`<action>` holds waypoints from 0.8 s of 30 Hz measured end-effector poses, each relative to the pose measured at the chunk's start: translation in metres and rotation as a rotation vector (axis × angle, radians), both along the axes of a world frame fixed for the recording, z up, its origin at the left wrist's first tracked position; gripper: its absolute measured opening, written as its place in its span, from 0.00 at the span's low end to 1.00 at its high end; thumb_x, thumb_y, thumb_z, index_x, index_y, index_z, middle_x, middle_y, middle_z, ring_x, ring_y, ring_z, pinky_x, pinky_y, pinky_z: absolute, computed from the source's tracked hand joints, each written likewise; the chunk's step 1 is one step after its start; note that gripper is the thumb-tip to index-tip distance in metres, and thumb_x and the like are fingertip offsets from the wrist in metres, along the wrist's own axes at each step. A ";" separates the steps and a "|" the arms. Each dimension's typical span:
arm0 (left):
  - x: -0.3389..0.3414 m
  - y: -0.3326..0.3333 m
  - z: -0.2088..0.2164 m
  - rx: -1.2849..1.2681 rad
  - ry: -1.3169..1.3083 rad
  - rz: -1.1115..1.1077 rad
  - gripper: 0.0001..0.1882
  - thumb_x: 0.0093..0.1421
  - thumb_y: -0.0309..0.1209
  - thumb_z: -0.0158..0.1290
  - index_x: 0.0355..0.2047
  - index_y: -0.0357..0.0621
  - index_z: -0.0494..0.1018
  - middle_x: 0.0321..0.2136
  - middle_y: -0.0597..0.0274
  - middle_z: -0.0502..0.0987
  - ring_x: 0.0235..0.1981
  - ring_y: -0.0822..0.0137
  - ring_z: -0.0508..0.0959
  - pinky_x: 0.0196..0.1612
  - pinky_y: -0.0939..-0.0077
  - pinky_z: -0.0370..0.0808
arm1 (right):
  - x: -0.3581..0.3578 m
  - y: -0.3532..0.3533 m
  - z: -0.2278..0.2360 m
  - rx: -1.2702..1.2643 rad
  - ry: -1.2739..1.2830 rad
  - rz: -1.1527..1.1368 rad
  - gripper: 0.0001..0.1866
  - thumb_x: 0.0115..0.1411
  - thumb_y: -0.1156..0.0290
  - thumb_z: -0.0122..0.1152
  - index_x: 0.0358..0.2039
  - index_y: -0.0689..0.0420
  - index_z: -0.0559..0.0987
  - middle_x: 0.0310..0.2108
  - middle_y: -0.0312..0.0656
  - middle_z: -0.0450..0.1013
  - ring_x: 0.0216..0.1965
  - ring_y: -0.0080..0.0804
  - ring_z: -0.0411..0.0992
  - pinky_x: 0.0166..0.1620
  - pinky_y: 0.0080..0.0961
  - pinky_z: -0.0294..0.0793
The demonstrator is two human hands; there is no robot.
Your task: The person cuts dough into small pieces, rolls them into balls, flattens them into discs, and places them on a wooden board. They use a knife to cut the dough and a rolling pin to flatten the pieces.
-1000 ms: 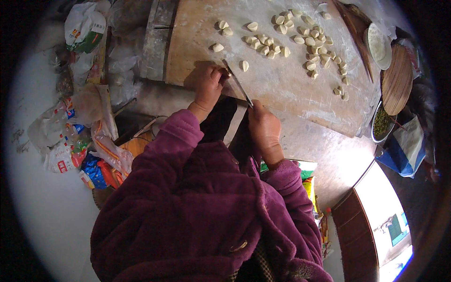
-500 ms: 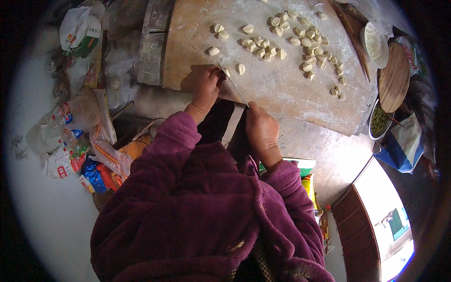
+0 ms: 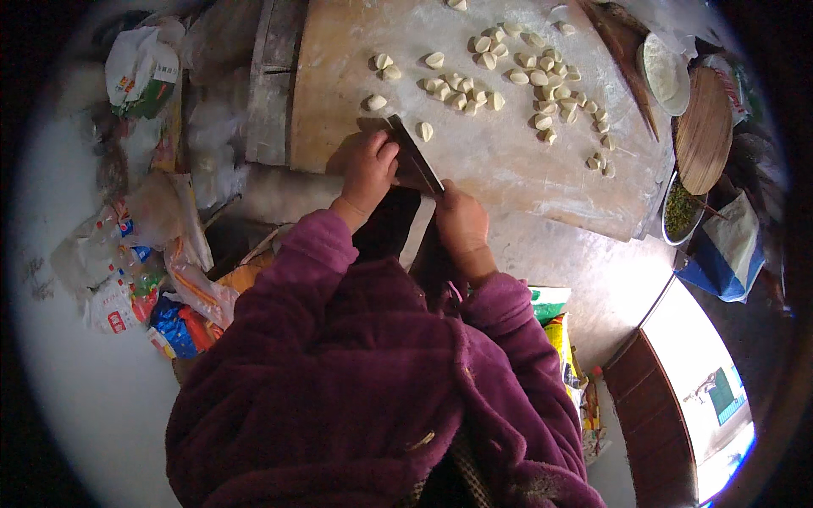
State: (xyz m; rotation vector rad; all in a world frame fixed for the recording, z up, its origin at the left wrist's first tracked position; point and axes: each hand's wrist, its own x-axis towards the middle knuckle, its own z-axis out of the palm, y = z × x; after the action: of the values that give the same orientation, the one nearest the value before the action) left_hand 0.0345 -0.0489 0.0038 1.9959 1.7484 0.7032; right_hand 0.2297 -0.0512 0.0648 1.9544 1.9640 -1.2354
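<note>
Nearest: the wearer's purple coat (image 3: 339, 381), sleeves reaching forward from the lower edge.

Right hand (image 3: 462, 222): fingers wrapped around the handle end of a knife (image 3: 416, 157), just off the near edge of the board. Blade dark, slanting from the right hand up and to the left, over the near edge.

Left hand (image 3: 371, 173): at the near edge of the board, left of the blade; fingers bent, fingertips toward the knife. Cannot tell whether they pinch anything; the underside of the hand is hidden. The two hands are apart, with the blade between.

Board (image 3: 508, 173): wooden, dusted with white powder. One dough piece (image 3: 426, 131) sits just right of the blade's far end; three more lie to its upper left. Further off, a larger scatter of dough pieces (image 3: 539, 77) spreads across the middle and right of the board, many touching, most showing a crease.

Along the right side: a long brown wooden stick (image 3: 622, 61), tapered at its near end. Beyond it, a ribbed brown mat (image 3: 705, 131), with green chopped filling (image 3: 680, 209) in a bowl on its near side and white powder (image 3: 665, 72) in another on its far side.
</note>
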 end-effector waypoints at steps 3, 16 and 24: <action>-0.001 -0.001 -0.001 0.027 -0.025 0.025 0.16 0.49 0.22 0.60 0.39 0.41 0.72 0.41 0.51 0.71 0.42 0.49 0.73 0.44 0.59 0.72 | 0.013 -0.005 -0.001 0.013 0.105 -0.082 0.12 0.61 0.63 0.53 0.41 0.52 0.75 0.28 0.54 0.75 0.35 0.58 0.74 0.35 0.50 0.71; -0.051 0.060 0.008 -0.270 -0.339 0.453 0.08 0.58 0.30 0.59 0.34 0.40 0.75 0.33 0.56 0.77 0.33 0.64 0.76 0.36 0.71 0.73 | 0.044 -0.029 -0.003 -0.014 0.280 -0.267 0.15 0.60 0.58 0.57 0.44 0.51 0.77 0.27 0.55 0.75 0.34 0.59 0.73 0.34 0.49 0.71; -0.049 0.089 0.027 0.078 0.118 0.189 0.09 0.59 0.28 0.55 0.41 0.44 0.76 0.39 0.55 0.76 0.39 0.54 0.76 0.42 0.62 0.73 | 0.056 -0.039 0.009 -0.079 0.218 -0.253 0.13 0.61 0.58 0.56 0.40 0.51 0.76 0.27 0.55 0.74 0.33 0.59 0.73 0.33 0.48 0.70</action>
State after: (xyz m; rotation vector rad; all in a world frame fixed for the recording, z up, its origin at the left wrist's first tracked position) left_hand -0.0143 0.0399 0.0307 1.9762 2.0287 0.7367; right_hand 0.2853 -0.0907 0.0738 2.1610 1.7640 -1.6231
